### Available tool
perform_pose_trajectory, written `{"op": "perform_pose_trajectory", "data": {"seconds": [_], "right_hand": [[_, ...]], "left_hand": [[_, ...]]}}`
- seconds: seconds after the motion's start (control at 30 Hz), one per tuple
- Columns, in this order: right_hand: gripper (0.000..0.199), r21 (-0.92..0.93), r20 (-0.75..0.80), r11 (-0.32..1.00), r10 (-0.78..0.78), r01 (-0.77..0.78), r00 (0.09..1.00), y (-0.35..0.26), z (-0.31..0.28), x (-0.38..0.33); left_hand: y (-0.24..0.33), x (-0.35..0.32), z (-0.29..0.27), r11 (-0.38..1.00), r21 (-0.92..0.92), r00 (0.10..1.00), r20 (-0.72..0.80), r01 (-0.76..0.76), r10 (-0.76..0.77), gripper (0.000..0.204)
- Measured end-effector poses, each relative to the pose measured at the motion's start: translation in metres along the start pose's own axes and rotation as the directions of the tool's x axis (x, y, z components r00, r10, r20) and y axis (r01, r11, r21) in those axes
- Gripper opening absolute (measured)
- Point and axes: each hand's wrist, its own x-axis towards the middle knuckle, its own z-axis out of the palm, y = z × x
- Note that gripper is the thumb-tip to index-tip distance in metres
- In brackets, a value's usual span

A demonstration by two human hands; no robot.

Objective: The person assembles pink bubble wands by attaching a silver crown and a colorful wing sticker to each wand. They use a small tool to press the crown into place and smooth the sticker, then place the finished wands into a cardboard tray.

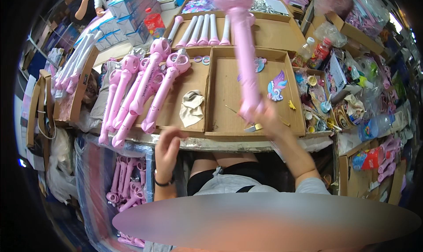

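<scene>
My right hand (266,120) is closed round the lower end of a pink toy wand (244,45), slightly blurred and raised upright over the right cardboard tray (222,120). The wand's ring-shaped head reaches the top of the view. My left hand (167,148) is by the table's front edge, loosely bent, fingers apart and holding nothing. Several finished-looking pink wands (141,91) lie piled just beyond it, over the left tray. A crumpled beige cloth (192,107) lies in that tray. Blue-purple wing-shaped pieces (276,87) and a small yellow piece (291,104) rest in the right tray.
White-and-pink wand handles (200,30) stand in a row in the far tray. Bottles (320,53), small pots and paint-stained clutter crowd the right. A plastic-lined crate (152,168) of pink wands is at lower left. Blue-white boxes (128,14) are stacked behind; another person (81,5) is at far left.
</scene>
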Motion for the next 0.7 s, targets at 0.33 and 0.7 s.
{"op": "perform_pose_trajectory", "data": {"seconds": [0.33,0.7], "right_hand": [[0.034,-0.575,0.523,0.706,-0.070,0.412,0.850,0.026,0.041,-0.030],[0.035,-0.911,-0.300,-0.329,0.116,-0.249,0.947,0.040,-0.139,0.052]], "left_hand": [[0.015,0.043,-0.013,0.702,-0.659,0.930,-0.366,-0.271,0.015,0.094],[-0.031,-0.037,-0.024,0.772,-0.625,0.993,0.050,0.118,-0.111,0.107]]}}
